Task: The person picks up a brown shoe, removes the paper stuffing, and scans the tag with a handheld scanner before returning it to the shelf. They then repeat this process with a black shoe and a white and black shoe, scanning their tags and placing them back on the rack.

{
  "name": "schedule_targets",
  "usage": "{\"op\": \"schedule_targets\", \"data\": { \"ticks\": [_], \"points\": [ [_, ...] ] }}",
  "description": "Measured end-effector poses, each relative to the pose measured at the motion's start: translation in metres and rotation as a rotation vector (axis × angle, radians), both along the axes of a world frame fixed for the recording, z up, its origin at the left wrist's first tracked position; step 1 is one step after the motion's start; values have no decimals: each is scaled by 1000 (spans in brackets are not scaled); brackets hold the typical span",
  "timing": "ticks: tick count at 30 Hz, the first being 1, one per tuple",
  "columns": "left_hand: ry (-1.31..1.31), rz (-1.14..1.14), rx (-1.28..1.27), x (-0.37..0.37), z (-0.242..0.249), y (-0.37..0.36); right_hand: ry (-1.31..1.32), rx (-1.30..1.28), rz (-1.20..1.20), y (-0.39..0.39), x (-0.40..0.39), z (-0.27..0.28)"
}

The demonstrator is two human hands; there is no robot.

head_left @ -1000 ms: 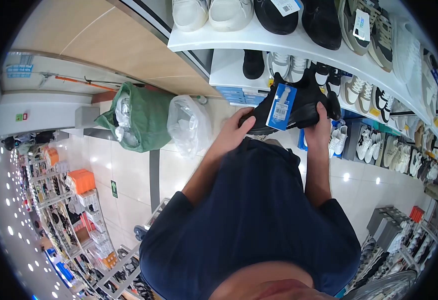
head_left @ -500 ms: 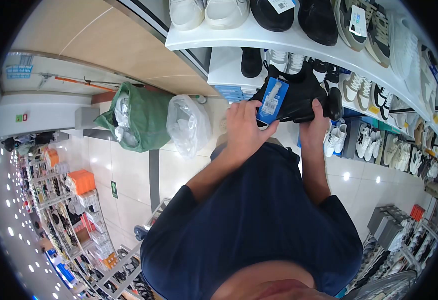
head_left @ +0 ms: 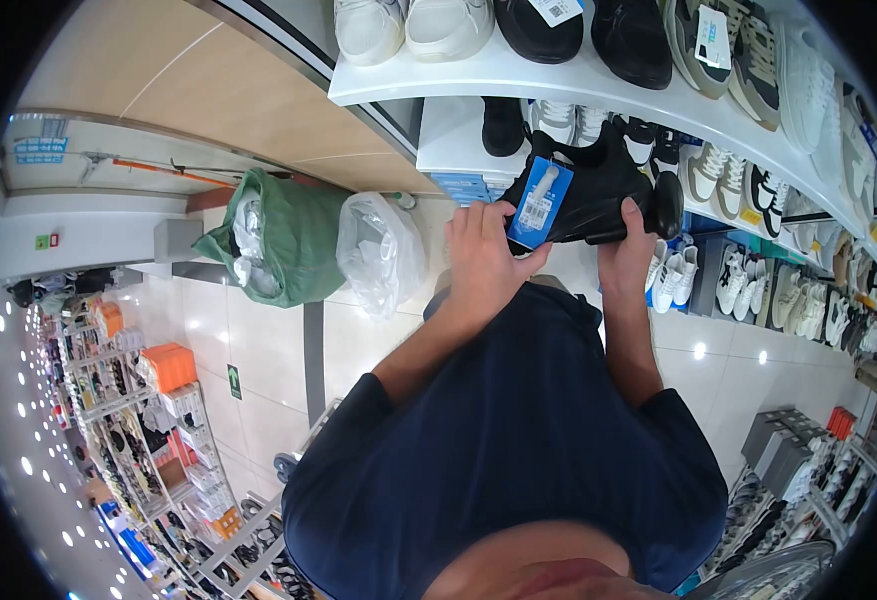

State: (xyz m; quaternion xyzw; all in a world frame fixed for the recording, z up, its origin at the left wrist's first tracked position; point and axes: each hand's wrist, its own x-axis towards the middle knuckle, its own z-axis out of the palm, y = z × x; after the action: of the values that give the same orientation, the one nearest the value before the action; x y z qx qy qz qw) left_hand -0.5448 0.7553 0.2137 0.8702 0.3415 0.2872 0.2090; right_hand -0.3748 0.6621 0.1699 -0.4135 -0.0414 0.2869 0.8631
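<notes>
In front of my chest a black shoe (head_left: 603, 178) is held between my two hands, just before the lower shelf. My left hand (head_left: 488, 255) grips its left end, fingers at the edge of a blue hang tag (head_left: 538, 203) with a white barcode label. My right hand (head_left: 625, 252) is closed on the lower right part of the shoe, thumb pointing up along its side. A rounded black piece (head_left: 668, 205) shows just beyond the right thumb, at the shoe's right end.
An upper white shelf (head_left: 518, 72) bears white, black and grey shoes. On the lower shelf stands a single black shoe (head_left: 502, 126) beside white sneakers (head_left: 555, 120). A green sack (head_left: 293, 235) and a clear plastic bag (head_left: 383, 255) stand on the floor at left. Shoe racks (head_left: 148, 430) fill the lower left.
The blue tag has tilted slightly and shifted a little left and down. Both hands keep their hold on the shoe; the view has moved very slightly.
</notes>
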Motion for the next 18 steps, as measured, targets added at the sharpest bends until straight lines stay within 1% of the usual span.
{"op": "schedule_targets", "data": {
  "ticks": [6,9,11,12,14,15,16,18],
  "points": [
    [19,-7,4,-3,-2,2,4,27,25,2,4,-6],
    [-25,-49,-13,-8,-2,6,66,-7,77,-2,14,-20],
    [-152,-61,37,-15,-7,12,102,82,159,-3,22,-26],
    [-153,-57,37,-19,-12,17,102,82,162,-5,26,-28],
    [-222,-34,-159,-27,-32,24,132,142,246,-8,32,-33],
    [-282,-27,-548,-31,-48,23,133,139,249,-9,32,-34],
    [-284,-22,-549,-34,-55,24,152,140,259,-8,33,-34],
    [-385,-64,-1335,-39,-68,27,170,144,278,-5,36,-41]
  ]
}}
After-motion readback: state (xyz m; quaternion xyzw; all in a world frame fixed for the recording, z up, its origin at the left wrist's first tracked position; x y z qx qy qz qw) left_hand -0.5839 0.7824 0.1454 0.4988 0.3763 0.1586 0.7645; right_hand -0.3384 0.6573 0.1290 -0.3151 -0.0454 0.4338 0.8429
